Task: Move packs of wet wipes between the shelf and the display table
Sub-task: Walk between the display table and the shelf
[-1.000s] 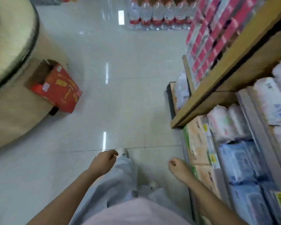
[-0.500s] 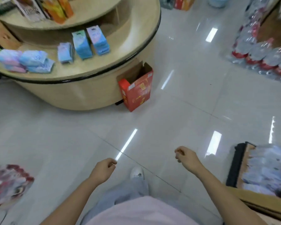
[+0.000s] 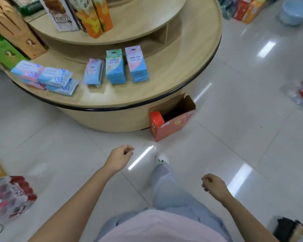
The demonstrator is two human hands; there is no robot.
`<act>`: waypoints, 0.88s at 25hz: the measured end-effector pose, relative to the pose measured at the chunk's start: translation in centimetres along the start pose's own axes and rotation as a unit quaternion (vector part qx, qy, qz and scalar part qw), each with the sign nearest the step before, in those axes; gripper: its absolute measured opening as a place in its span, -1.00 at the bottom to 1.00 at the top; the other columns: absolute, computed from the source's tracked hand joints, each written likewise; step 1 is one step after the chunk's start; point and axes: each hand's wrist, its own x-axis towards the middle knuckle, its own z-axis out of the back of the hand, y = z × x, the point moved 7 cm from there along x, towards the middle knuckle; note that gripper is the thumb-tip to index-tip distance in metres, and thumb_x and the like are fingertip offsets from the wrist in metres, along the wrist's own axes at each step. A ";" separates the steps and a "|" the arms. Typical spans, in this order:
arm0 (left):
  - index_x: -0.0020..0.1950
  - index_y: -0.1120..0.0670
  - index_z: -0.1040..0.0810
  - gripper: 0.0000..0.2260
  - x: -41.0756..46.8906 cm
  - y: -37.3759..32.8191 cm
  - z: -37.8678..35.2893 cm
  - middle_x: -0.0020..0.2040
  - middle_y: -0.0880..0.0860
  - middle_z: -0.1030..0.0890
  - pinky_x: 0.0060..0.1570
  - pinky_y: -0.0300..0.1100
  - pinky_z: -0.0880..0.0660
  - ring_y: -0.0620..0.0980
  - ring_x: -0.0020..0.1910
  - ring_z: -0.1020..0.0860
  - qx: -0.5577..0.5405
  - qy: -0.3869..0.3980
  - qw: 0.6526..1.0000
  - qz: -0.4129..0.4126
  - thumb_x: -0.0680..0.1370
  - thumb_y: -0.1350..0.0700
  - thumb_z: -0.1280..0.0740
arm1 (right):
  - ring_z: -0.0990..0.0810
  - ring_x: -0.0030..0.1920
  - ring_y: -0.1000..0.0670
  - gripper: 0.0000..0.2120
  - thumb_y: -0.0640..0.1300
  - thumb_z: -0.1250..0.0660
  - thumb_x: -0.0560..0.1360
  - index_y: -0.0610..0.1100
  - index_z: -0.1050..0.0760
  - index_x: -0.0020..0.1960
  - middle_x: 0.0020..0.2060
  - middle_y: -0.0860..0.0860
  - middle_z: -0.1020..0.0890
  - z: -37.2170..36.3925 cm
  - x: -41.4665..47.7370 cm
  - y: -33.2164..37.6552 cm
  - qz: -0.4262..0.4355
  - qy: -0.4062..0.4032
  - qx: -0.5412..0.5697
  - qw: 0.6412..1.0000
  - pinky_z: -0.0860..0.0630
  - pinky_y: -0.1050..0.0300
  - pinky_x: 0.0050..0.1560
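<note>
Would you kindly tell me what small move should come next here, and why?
Probably a step forward, reaching toward the upright wipe packs: both the left hand and right hand hold nothing and hang over the floor, short of the display table where the packs stand.

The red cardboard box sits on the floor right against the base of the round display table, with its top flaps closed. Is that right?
Not quite. The head view shows the red cardboard box on the floor right against the base of the round display table, but its top is open: a flap stands up and the dark inside shows.
</note>
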 end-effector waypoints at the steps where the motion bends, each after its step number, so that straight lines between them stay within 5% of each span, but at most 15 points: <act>1: 0.04 -0.03 -0.54 -0.88 1.8 -0.3 0.6 -0.05 0.00 -0.61 -0.09 -0.22 -0.46 0.02 -0.03 -0.59 -0.009 -0.008 1.000 0.022 0.57 0.15 -0.26 | -0.54 -0.23 -0.06 -0.82 -0.30 -0.17 0.54 -0.27 -0.53 0.05 -0.06 -0.24 -0.64 1.0 2.3 2.7 0.010 0.010 -0.018 1.000 -0.45 0.18 -0.24; 7: 0.08 0.01 -0.56 -0.86 8.7 -2.6 4.1 -0.06 0.00 -0.60 -0.02 -0.20 -0.46 0.02 -0.01 -0.58 -0.027 -0.024 0.994 0.100 0.57 0.15 -0.26 | -0.59 -0.03 -0.16 -0.80 -0.22 -0.17 0.56 -0.25 -0.54 0.06 -0.04 -0.19 -0.63 5.9 13.0 23.1 0.143 0.025 -0.117 0.982 -0.52 -0.01 0.04; 12: 0.21 0.09 -0.55 -0.77 15.4 -6.8 7.4 0.00 0.04 -0.62 0.05 -0.18 -0.45 0.03 0.01 -0.59 -0.025 -0.027 0.995 0.091 0.58 0.12 -0.25 | -0.60 -0.05 -0.14 -0.88 -0.22 -0.20 0.54 -0.10 -0.50 -0.02 -0.10 -0.12 -0.62 6.2 18.4 38.7 0.220 0.044 -0.085 0.971 -0.50 0.09 -0.06; 15: 0.25 0.11 -0.51 -0.74 21.1 -12.0 11.1 0.06 0.04 -0.60 0.06 -0.20 -0.42 0.00 0.01 -0.55 -0.040 -0.077 0.996 0.026 0.58 0.12 -0.26 | -0.59 -0.10 -0.15 -0.84 -0.25 -0.21 0.52 -0.12 -0.53 0.03 -0.13 -0.13 -0.61 5.1 20.7 44.9 0.233 0.034 -0.055 0.970 -0.48 0.10 -0.11; 18: 0.28 0.12 -0.47 -0.72 26.8 -17.3 14.1 0.08 0.04 -0.58 -0.02 -0.23 -0.41 -0.01 0.00 -0.55 -0.034 -0.095 0.994 -0.028 0.58 0.12 -0.24 | -0.52 -0.03 -0.06 -0.71 -0.24 -0.22 0.53 -0.19 -0.50 0.23 -0.05 -0.09 -0.56 3.3 22.1 49.6 0.244 0.026 -0.058 0.968 -0.42 0.12 0.06; 22: 0.28 0.14 -0.39 -0.61 32.9 -20.9 15.2 0.10 0.10 -0.56 -0.09 -0.19 -0.37 0.12 0.08 -0.54 -0.001 -0.105 0.994 -0.008 0.55 -0.04 -0.26 | -0.48 -0.07 0.04 -0.65 -0.29 -0.22 0.53 -0.19 -0.43 0.31 -0.02 0.01 -0.51 1.1 23.2 53.0 0.232 0.059 -0.009 0.971 -0.38 0.26 -0.07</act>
